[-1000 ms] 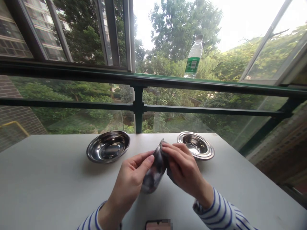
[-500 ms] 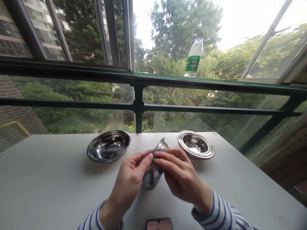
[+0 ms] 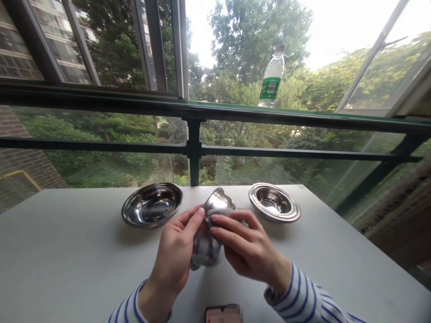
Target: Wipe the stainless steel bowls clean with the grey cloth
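Note:
Above the middle of the table, a shiny metal vessel (image 3: 218,199) is held tilted; its flared, uneven rim points away from me, and its lower part is smeared by motion. My left hand (image 3: 177,246) grips its left side, thumb on top and fingers behind. On the right, my right hand (image 3: 251,246) presses a grey cloth (image 3: 222,211) against the vessel's middle with bent fingers. Part of the cloth and the vessel's right side are hidden under those fingers.
A round steel basin (image 3: 133,208) stands at the back left of the white table (image 3: 77,260). Wide-rimmed steel bowls (image 3: 292,215), seemingly stacked, stand back right. A phone (image 3: 218,315) lies at the front edge. Beyond are a dark railing (image 3: 286,118) and a green-labelled bottle (image 3: 270,87).
The vessel has turned so more of its rim and outer surface shows. Both hands have shifted slightly left with it, and the right hand with the cloth has moved along the vessel.

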